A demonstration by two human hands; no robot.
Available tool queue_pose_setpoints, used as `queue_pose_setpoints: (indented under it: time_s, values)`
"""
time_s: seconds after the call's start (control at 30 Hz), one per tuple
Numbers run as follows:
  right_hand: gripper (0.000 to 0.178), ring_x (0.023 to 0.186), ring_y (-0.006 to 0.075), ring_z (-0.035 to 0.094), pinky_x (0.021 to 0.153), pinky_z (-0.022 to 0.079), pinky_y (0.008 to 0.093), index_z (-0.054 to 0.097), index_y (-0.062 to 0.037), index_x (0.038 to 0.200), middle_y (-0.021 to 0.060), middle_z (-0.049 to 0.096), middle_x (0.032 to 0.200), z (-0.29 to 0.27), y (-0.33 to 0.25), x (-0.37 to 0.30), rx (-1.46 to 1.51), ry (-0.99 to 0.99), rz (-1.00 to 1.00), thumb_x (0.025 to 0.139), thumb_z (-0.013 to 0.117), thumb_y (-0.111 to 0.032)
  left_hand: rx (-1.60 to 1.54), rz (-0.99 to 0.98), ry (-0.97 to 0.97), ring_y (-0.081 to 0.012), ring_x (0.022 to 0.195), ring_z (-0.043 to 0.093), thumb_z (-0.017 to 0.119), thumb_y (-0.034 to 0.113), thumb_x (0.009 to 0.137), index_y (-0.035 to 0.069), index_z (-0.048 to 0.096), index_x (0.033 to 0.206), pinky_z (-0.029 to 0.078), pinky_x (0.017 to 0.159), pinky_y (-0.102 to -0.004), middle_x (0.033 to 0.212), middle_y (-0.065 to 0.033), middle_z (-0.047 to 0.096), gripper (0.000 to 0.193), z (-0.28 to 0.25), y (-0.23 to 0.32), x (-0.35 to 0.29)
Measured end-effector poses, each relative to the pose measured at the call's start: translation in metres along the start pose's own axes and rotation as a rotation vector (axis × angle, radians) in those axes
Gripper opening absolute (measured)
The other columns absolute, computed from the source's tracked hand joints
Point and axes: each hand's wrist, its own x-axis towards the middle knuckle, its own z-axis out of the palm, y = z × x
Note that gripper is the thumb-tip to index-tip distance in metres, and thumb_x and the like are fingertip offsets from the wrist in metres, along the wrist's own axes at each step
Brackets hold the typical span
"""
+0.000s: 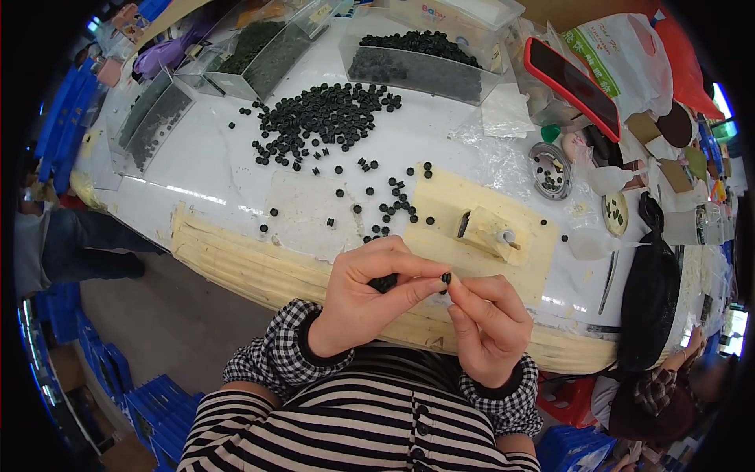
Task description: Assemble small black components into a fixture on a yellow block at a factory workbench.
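Note:
Near the table's front edge, my left hand (370,295) pinches a tiny black wheel-like part (446,278) between thumb and forefinger. From the other side, my right hand (491,326) has its fingers closed against the same part; its exact shape is too small to make out. More black parts (383,282) show in the curl of my left hand. Just beyond the hands, several loose black wheel-like parts (399,203) lie scattered, and a large heap of them (322,118) spreads farther back. A small cream block fixture (489,234) with a pale peg stands ahead of my right hand.
Clear bins of dark parts (421,79) (255,59) line the back. At right are a red-cased phone (572,88), a round dish (550,171), tweezers (609,282) and a black bag (651,299). Cream tape covers the table's front edge (236,256). Another person sits at lower right.

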Motion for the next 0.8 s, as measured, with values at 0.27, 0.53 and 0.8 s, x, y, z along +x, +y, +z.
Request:
queue_pose_setpoints:
  time_s: [0.27, 0.53, 0.8]
  values:
    - [0.034, 0.069, 0.0183, 0.057, 0.059, 0.045, 0.0261, 0.069, -0.0011, 0.106, 0.0086, 0.063, 0.089, -0.0008, 0.0011, -0.0002, 0.010, 0.012, -0.012, 0.073, 0.071, 0.004, -0.027, -0.031, 0.000, -0.0052, 0.063, 0.047, 0.071, 0.001, 0.079, 0.003, 0.072, 0.097, 0.037, 0.058, -0.0190, 0.070, 0.0000, 0.055, 0.018, 0.0010, 0.0035, 0.0002]
    - [0.034, 0.069, 0.0187, 0.057, 0.059, 0.046, 0.0272, 0.069, -0.0014, 0.106, 0.0092, 0.063, 0.089, 0.0001, 0.0009, 0.0018, -0.063, 0.035, -0.071, 0.072, 0.071, 0.005, -0.027, 0.008, 0.023, -0.0055, 0.062, 0.047, 0.072, -0.001, 0.078, 0.003, 0.072, 0.096, 0.037, 0.057, -0.0195, 0.070, 0.0001, 0.054, 0.018, 0.0031, 0.0007, 0.0004]
    - [0.034, 0.069, 0.0192, 0.057, 0.059, 0.046, 0.0272, 0.070, -0.0013, 0.105, 0.0092, 0.063, 0.089, -0.0002, -0.0007, 0.0021, -0.050, 0.050, -0.034, 0.072, 0.071, 0.005, 0.112, 0.082, 0.058, -0.0060, 0.060, 0.046, 0.073, -0.003, 0.075, 0.005, 0.072, 0.098, 0.036, 0.053, -0.0194, 0.067, 0.0005, 0.053, 0.024, 0.0047, 0.0018, -0.0015]
